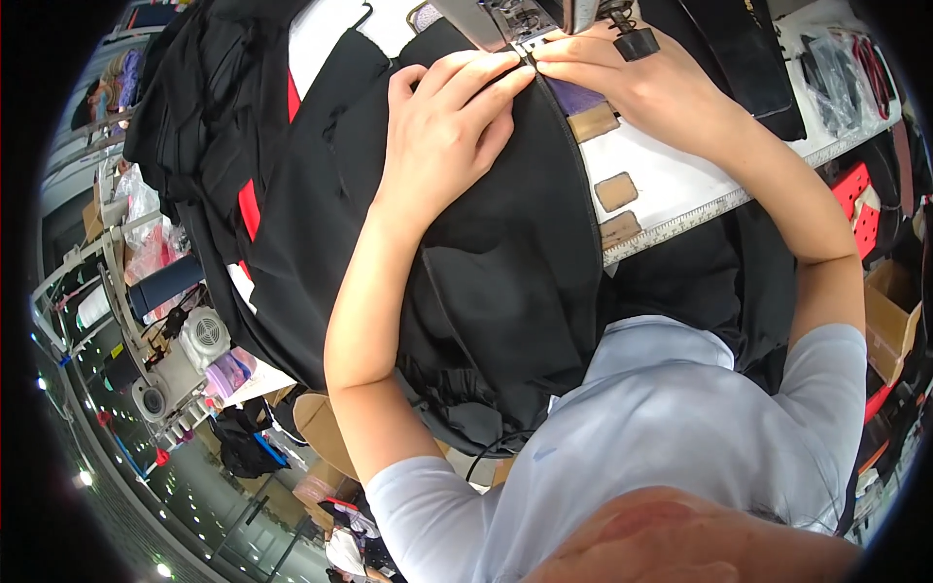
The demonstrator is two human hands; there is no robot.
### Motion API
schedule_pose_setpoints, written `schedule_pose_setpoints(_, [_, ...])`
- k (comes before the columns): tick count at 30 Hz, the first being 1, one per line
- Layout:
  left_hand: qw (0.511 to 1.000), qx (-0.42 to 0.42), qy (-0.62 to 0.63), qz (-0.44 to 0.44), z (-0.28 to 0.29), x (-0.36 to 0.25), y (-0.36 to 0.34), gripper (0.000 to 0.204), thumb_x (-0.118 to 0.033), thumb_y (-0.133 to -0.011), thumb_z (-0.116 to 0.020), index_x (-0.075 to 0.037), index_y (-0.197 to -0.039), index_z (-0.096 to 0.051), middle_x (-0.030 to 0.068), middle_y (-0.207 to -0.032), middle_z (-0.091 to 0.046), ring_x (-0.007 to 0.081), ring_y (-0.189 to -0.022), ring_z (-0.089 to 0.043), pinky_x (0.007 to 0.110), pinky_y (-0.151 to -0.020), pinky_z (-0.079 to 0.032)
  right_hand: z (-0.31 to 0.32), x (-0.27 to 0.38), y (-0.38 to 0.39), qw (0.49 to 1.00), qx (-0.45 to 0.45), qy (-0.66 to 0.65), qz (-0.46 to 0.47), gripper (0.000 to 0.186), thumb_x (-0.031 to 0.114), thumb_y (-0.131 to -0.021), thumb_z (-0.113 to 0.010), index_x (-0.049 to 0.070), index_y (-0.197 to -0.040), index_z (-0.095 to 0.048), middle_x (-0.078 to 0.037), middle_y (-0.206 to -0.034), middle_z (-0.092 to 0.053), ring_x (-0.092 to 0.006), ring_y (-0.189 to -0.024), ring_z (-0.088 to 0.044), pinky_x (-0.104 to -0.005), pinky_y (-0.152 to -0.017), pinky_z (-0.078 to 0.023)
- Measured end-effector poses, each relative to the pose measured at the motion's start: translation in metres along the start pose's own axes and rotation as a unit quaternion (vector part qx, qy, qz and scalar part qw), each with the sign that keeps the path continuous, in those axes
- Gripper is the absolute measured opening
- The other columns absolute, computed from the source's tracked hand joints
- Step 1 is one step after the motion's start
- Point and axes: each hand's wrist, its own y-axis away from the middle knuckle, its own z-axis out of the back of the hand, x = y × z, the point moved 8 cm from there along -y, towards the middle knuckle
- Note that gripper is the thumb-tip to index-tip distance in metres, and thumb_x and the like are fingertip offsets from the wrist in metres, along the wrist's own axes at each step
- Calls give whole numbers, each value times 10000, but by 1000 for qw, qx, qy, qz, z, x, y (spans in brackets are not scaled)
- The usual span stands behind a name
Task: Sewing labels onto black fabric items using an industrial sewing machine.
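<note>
A large piece of black fabric (505, 243) spreads over the table and hangs toward my lap, its seamed edge running up to the sewing machine's presser foot (526, 43). On this cloth, just left of the foot, my left hand (449, 121) lies with fingers stretched out and the thumb apart, index tip near the foot. Across from it, my right hand (646, 87) has thumb and finger closed together at the cloth's edge beside the foot. The fingertips of both hands nearly meet there. The needle point is too small to make out.
The white table (666, 185) has a measuring tape along its near edge and tan patches. More bunched black cloth (209, 107) lies at left, with red strips showing. Plastic bags (831, 83) are at far right, above a cardboard box (889, 316). Another machine's motor (205, 332) stands left.
</note>
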Motion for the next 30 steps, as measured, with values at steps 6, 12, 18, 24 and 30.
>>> schedule_pose_setpoints(6, [1000,15,-10,8,-1,-3,-2,394,-55,-823,-685,-187,-1193,-720,-61,-1220,-678,131,-1109,-623,339,-930,-363,-4,5,0,998,30,50,0,486,-28,-772,-636,82,-1245,-637,-28,-1271,-646,-226,-1133,-637,-352,-929,-528])
schedule_pose_setpoints(12, [1000,7,-16,2,2,-1,-4,395,-56,-812,-691,-173,-1188,-721,-59,-1217,-680,130,-1087,-633,345,-956,-366,-4,-3,-2,999,15,23,-36,490,-33,-772,-635,85,-1248,-626,41,-1285,-633,-232,-1081,-651,-360,-947,-522])
schedule_pose_setpoints(18, [999,-29,-20,-7,1,2,-6,330,-63,-797,-721,-146,-1115,-745,-34,-1170,-716,153,-991,-659,346,-984,-415,-10,-7,2,999,10,43,-25,519,-9,-764,-661,105,-1269,-626,-26,-1221,-670,-274,-1095,-646,-394,-985,-508])
schedule_pose_setpoints(24, [998,-51,21,-5,3,24,-10,193,-101,-805,-730,-107,-998,-728,25,-882,-672,231,-905,-658,378,-911,-483,-3,-17,-12,995,-48,-91,-11,223,105,-773,-654,27,-981,-660,-104,-877,-643,-334,-944,-624,-445,-856,-494])
schedule_pose_setpoints(30, [985,-21,168,38,26,-25,-2,363,-308,-793,-785,12,-926,-677,148,-926,-677,368,-838,-638,435,-731,-525,-5,-9,5,998,-58,-1,-27,355,12,-863,-598,69,-1205,-674,-114,-1161,-663,-293,-1118,-620,-398,-977,-499])
